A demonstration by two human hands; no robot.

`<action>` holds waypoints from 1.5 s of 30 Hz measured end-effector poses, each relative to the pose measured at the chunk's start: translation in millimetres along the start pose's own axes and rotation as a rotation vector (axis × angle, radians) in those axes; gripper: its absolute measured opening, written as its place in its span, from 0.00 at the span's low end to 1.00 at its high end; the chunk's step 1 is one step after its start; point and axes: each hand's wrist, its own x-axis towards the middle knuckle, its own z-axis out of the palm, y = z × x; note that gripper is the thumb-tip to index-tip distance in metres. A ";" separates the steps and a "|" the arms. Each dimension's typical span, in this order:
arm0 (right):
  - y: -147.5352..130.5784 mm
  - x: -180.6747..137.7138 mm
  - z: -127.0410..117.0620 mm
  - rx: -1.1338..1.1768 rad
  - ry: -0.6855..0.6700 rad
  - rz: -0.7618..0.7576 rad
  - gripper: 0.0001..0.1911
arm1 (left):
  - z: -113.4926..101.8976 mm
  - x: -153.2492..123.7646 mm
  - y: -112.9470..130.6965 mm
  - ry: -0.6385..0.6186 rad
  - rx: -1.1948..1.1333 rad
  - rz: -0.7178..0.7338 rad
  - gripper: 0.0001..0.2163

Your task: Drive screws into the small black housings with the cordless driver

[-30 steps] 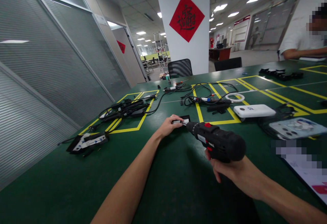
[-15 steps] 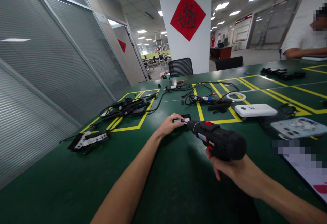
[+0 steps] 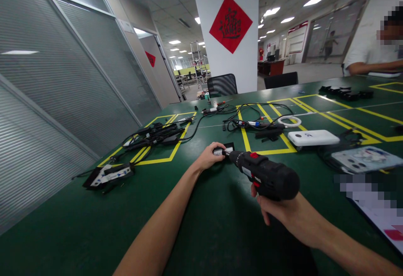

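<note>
My right hand (image 3: pixel 277 211) is wrapped round the grip of a black cordless drill (image 3: pixel 267 175) with red switches. The drill points forward and left, and its bit reaches a small black and white part (image 3: pixel 229 147) lying on the green table. My left hand (image 3: pixel 210 156) is closed on the left side of that part, fingers curled over its white piece. The bit's tip and the exact contact point are too small to make out.
Tangled black cables (image 3: pixel 157 135) lie at the left, near a black and white bracket (image 3: pixel 108 174). More cables and a pen-like tool (image 3: pixel 252 123) lie ahead. At the right are a white power bank (image 3: pixel 313 137), a phone (image 3: pixel 367 158) and a white ring (image 3: pixel 289 121). A person (image 3: pixel 371 53) sits at the far right.
The drill and my right hand have shifted slightly left and down in the view, partly with a small camera movement. My left hand keeps its hold. A distant person has appeared behind the glass.
</note>
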 end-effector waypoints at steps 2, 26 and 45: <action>0.6 0.8 -0.9 0.021 -0.002 -0.011 0.03 | 0.6 -0.1 1.4 0.002 0.020 -0.008 0.16; -0.3 1.2 -3.5 0.058 0.008 0.011 0.04 | -2.0 0.0 -0.2 0.000 -0.026 0.012 0.14; -1.2 1.4 -1.9 0.050 0.012 0.037 0.05 | 0.3 -0.6 0.2 -0.069 -0.230 -0.108 0.27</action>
